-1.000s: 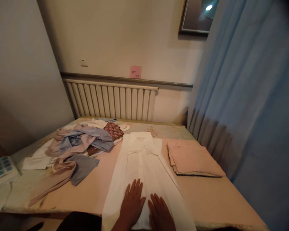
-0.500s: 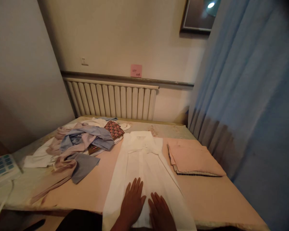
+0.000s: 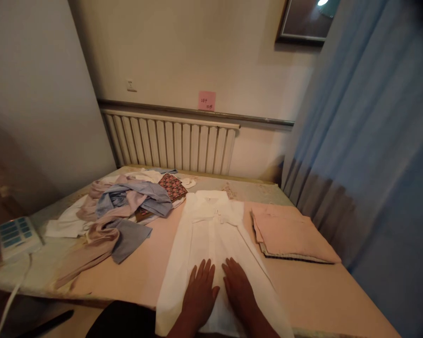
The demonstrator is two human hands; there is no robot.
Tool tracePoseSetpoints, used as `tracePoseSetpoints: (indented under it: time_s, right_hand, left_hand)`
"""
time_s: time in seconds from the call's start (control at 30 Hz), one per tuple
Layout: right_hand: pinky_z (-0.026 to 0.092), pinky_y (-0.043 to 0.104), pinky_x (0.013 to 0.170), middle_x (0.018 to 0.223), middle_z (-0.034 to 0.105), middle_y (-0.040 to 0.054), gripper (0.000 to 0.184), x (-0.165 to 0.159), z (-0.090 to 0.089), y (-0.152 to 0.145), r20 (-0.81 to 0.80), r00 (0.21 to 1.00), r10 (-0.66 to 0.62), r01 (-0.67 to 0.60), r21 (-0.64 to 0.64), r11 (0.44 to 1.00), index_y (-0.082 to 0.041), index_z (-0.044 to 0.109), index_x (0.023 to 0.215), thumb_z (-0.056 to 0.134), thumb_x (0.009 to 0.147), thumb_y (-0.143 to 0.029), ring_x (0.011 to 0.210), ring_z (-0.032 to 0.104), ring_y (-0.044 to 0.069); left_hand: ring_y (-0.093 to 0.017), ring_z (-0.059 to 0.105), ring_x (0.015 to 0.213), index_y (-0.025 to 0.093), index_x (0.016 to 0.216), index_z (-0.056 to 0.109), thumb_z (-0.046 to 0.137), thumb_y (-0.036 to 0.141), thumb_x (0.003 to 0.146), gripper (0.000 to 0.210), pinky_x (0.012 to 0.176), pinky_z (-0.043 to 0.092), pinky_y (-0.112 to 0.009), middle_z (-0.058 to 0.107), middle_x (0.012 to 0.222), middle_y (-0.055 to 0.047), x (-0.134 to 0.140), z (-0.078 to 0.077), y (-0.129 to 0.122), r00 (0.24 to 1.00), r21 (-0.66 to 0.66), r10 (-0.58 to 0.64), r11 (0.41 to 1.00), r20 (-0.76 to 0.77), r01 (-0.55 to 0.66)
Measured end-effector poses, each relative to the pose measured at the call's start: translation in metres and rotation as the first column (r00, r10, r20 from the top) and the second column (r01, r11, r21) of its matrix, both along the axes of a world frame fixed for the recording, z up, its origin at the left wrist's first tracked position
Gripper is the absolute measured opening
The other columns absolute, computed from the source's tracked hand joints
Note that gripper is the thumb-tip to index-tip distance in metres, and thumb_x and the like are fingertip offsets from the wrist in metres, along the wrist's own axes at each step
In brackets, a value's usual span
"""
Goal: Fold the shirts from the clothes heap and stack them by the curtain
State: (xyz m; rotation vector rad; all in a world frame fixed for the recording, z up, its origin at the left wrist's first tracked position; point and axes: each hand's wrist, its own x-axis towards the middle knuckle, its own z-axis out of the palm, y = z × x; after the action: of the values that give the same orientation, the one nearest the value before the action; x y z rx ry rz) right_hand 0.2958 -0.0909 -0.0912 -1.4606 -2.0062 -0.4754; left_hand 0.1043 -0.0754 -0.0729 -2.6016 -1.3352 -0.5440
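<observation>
Laid palm-down with the left hand and the right hand, side by side, fingers stretched out and gripping nothing, on the lower part of the white garment. Apparently busy with smoothing or pressing the cloth flat. For the next move, seemingly best to press evenly and avoid shifting the layers, minding the slanting fold along the right side. Spread lengthwise, collar at the far end, over pink cloth on the counter. Heaped loosely to the left: a pile of clothes. Squared up to the right, apart: a folded pink stack. Farther off: a radiator.
</observation>
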Motion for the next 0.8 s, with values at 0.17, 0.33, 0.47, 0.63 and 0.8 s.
tracePoseSetpoints:
  time_s: [0.17,0.33,0.47,0.63,0.8]
  right_hand:
    - [0.038,0.045,0.109,0.135,0.055,0.0086,0.04,0.003,0.002,0.003,0.083,0.996,0.025,-0.022,-0.031,0.999,-0.018,0.056,0.128,0.042,0.091,-0.015,0.132,0.043,0.023]
    - [0.038,0.044,0.108,0.136,0.055,0.008,0.04,0.002,0.004,-0.001,0.111,0.994,0.005,0.004,-0.084,0.996,-0.018,0.055,0.13,0.041,0.092,-0.017,0.132,0.044,0.023]
    - [0.037,0.044,0.109,0.137,0.053,0.0078,0.04,0.002,0.006,-0.002,0.086,0.996,0.014,-0.004,-0.109,0.994,-0.019,0.054,0.131,0.041,0.093,-0.018,0.133,0.042,0.023]
    - [0.038,0.043,0.108,0.135,0.055,0.008,0.038,0.002,0.006,-0.002,0.039,0.999,0.017,-0.013,-0.081,0.997,-0.018,0.056,0.128,0.041,0.093,-0.019,0.131,0.045,0.022]
    - [0.037,0.044,0.109,0.134,0.056,0.0086,0.038,0.0,0.006,-0.002,0.049,0.999,0.013,-0.009,-0.077,0.997,-0.016,0.057,0.127,0.04,0.093,-0.017,0.131,0.044,0.023]
  left_hand:
    - [-0.027,0.032,0.139,0.02,0.143,0.038,0.042,0.028,0.089,0.055,0.11,0.034,-0.052,0.038,0.15,-0.008,0.002,0.001,-0.002,1.0,-0.009,0.017,1.0,0.006,-0.017]
    - [-0.027,0.034,0.138,0.021,0.141,0.04,0.046,0.027,0.086,0.055,0.109,0.035,-0.05,0.041,0.149,-0.007,0.0,-0.008,-0.011,0.999,-0.01,0.038,0.999,0.035,-0.038]
    - [-0.025,0.043,0.132,0.022,0.138,0.043,0.046,0.024,0.086,0.052,0.106,0.038,-0.044,0.05,0.142,-0.006,-0.017,-0.024,-0.025,0.995,0.003,0.022,1.0,0.097,-0.022]
    - [-0.027,0.056,0.112,0.022,0.126,0.053,0.041,0.023,0.089,0.039,0.096,0.044,-0.044,0.062,0.123,-0.01,-0.047,-0.011,-0.047,0.945,0.007,0.277,0.959,0.173,-0.282]
    - [-0.024,0.059,0.092,0.019,0.1,0.061,0.041,0.02,0.088,0.023,0.08,0.047,-0.037,0.062,0.097,-0.009,-0.053,0.039,-0.053,0.87,-0.177,0.493,0.858,0.015,-0.483]
